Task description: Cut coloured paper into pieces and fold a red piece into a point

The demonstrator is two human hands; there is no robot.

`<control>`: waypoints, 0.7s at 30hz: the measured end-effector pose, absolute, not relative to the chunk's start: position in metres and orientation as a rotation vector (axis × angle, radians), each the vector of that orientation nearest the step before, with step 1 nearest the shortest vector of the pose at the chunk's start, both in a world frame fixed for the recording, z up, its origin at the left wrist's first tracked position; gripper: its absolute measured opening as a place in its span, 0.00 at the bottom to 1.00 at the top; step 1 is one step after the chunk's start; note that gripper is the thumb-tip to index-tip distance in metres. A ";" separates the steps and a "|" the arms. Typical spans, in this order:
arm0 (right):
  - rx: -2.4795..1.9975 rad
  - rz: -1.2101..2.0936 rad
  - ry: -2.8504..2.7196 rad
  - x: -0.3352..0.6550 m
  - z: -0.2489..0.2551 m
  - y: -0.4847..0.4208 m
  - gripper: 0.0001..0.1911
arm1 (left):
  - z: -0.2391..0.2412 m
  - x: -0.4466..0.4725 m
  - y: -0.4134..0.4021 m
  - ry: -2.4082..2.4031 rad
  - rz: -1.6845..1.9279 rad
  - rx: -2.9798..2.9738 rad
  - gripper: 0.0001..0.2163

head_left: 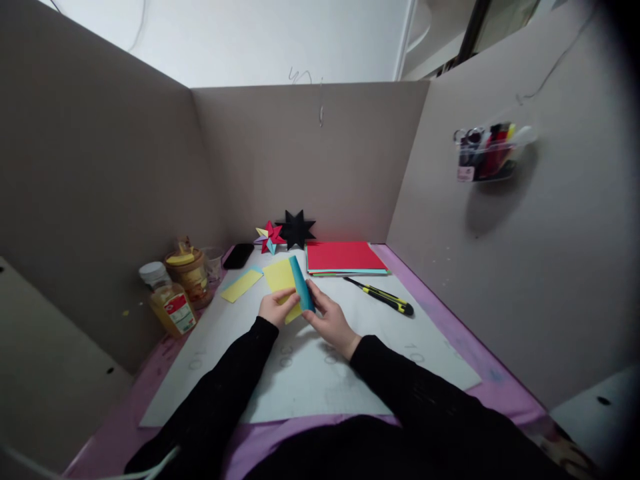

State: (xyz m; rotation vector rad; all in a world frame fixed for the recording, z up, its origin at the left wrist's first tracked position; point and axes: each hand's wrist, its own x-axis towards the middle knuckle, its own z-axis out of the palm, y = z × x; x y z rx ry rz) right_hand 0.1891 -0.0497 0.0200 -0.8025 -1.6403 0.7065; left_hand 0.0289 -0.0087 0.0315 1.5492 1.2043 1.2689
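My left hand (277,307) and my right hand (331,321) both grip one sheet of paper (286,279) over the white mat (310,373). The sheet is yellow on one face and blue on the other, and its right edge is folded up so the blue side shows under my right fingers. My left fingers pinch its lower left corner. A smaller yellow and light-blue strip (241,285) lies flat on the mat to the left of the hands.
A yellow and black utility knife (384,297) lies right of the hands. A stack of coloured paper with red on top (344,257) sits behind, beside paper stars (286,233) and a black phone (239,255). Jars and a glue bottle (173,300) stand left. Cardboard walls enclose the desk.
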 end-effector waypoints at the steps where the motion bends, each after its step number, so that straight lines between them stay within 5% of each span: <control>1: -0.793 0.778 -1.591 0.188 0.019 -0.049 0.36 | 0.033 0.029 -0.009 1.215 1.267 1.545 0.22; 7: -0.736 1.033 -1.434 0.189 0.023 -0.050 0.35 | 0.040 0.030 -0.012 1.238 1.254 1.558 0.21; 13: -0.760 0.957 -1.419 0.194 0.025 -0.049 0.27 | 0.040 0.028 -0.013 1.259 1.247 1.616 0.20; 21: -0.798 0.931 -1.392 0.194 0.019 -0.045 0.30 | 0.040 0.029 -0.014 1.258 1.235 1.609 0.20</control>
